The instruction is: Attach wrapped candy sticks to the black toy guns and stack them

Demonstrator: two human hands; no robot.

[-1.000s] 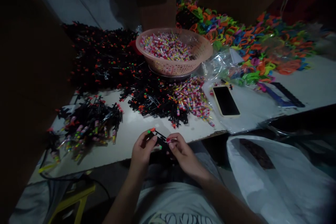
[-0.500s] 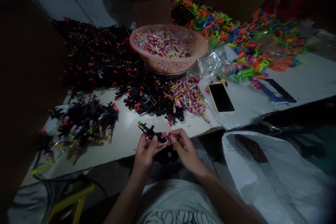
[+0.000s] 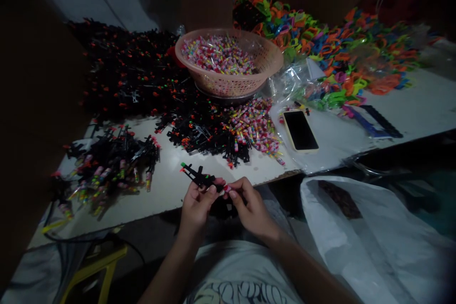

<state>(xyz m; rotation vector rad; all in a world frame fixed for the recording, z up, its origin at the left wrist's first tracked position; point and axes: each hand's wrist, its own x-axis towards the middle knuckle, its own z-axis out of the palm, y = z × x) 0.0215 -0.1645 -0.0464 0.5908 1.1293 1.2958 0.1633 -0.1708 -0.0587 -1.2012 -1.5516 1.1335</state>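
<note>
My left hand (image 3: 196,204) pinches a small black toy gun (image 3: 198,176) with a green tip that points up and left. My right hand (image 3: 249,205) is closed at the gun's rear end, fingertips pinched on a small pink candy tube (image 3: 227,188) against it. Both hands hover over the near edge of the white table (image 3: 167,190). A loose pile of black toy guns (image 3: 203,135) lies just beyond them, with wrapped candy tubes (image 3: 254,128) spilled beside it.
A pink basket (image 3: 231,86) full of candy tubes stands mid-table. Assembled guns with tubes (image 3: 110,166) lie at the left. A large black heap (image 3: 121,71) fills the back left, bright plastic pieces (image 3: 338,52) the back right. A phone (image 3: 299,130) lies right; a white bag (image 3: 374,242) hangs below.
The toy gun has turned and risen, its tip now pointing further up and left. Both hands have shifted slightly toward the table edge; the right fingers press at the gun's rear.
</note>
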